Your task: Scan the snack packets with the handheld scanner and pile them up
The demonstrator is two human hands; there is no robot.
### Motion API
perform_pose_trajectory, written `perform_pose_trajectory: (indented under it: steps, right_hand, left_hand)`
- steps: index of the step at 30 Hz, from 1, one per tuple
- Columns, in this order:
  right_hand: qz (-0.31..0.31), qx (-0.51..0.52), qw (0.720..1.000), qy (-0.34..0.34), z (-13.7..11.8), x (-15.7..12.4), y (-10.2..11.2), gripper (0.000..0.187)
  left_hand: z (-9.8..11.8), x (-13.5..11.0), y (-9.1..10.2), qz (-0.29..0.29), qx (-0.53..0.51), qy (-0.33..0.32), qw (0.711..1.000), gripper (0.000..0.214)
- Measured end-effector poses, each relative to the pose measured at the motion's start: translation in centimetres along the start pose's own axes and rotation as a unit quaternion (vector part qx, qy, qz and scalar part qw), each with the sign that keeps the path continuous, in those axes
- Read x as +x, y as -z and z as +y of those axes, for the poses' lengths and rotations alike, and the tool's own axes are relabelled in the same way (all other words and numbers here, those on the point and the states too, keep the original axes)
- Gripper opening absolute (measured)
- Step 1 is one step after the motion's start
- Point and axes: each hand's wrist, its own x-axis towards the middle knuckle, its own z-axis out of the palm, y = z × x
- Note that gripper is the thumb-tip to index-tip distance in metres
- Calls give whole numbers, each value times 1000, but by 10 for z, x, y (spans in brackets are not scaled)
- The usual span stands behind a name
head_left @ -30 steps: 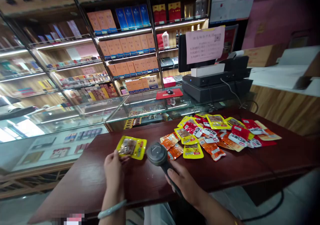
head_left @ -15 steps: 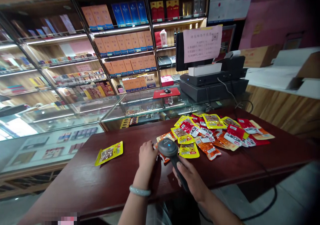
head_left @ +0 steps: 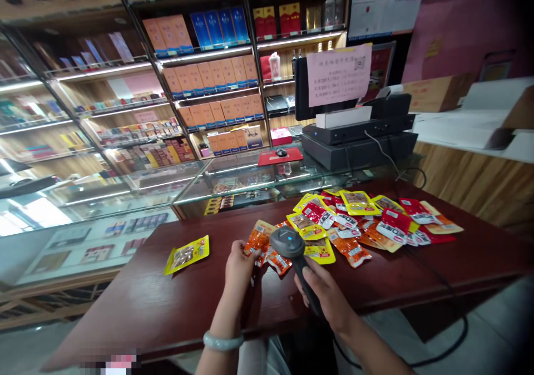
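My left hand (head_left: 241, 265) pinches the edge of an orange snack packet (head_left: 259, 236), holding it just above the dark red table (head_left: 137, 302). A grey barcode scanner (head_left: 288, 243) is gripped by its handle in my right hand (head_left: 319, 286), its head close to the orange packet. Another orange packet (head_left: 278, 262) lies partly under the scanner head. To the right spreads a heap of yellow, red and orange snack packets, among them a yellow packet (head_left: 359, 202) and a red one (head_left: 394, 225). One yellow snack packet (head_left: 187, 255) lies alone at the left.
Behind the table stands a glass display counter (head_left: 196, 188) with a mouse (head_left: 281, 152) on a red pad. A monitor with a pink notice (head_left: 339, 74) stands over a black cash drawer (head_left: 359, 149). The scanner's cable (head_left: 465, 327) loops off the table's right front.
My left hand has drawn the orange packet leftward out of the heap and raised it beside the scanner. The scanner has shifted slightly right. The lone yellow packet stays on the table.
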Motion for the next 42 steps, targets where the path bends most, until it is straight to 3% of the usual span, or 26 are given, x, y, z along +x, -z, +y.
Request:
perform_pose_trajectory:
  steps: [3,9,11,14,16,18,20,24,27,30,33,36,42]
  right_hand:
    - [-23,-9,1000,-1,-1,1,-8,52]
    - [-49,-34,998,-6,0,-2,-19,53]
    - [-49,-37,998,-7,2,-4,-18,53]
    - [-46,-36,998,-10,7,-7,-14,53]
    - [-35,-30,999,-10,11,-8,-8,52]
    - [-12,-25,1000,-10,12,-8,-1,52]
    - [16,-25,1000,-3,10,-8,6,51]
    - [59,-31,998,19,2,-8,17,50]
    - [79,-11,997,19,-1,-10,24,50]
    - [79,8,997,17,1,-12,28,49]
    - [82,18,996,-3,6,-16,30,51]
    - [86,24,995,-34,9,-20,28,65]
    - [39,-2,999,-31,7,-23,15,69]
  left_hand:
    - [-2,-5,5,27,2,-10,1000,34]
    - [-14,-4,11,27,-30,17,999,32]
    - [-29,1,24,66,-35,49,996,33]
    - [-52,9,53,167,-8,85,982,38]
    - [-60,10,67,239,47,57,968,49]
    - [-55,5,69,267,106,21,958,56]
    - [-39,-3,56,215,137,-12,967,48]
    - [9,-27,5,12,145,-107,983,34]
    - [38,-42,-26,-43,200,-134,969,37]
    - [50,-48,-38,-70,218,-120,966,37]
    - [46,-43,-35,-86,148,-39,984,33]
    - [36,-36,-28,-50,49,27,997,29]
    - [23,-35,-19,6,-12,38,999,38]
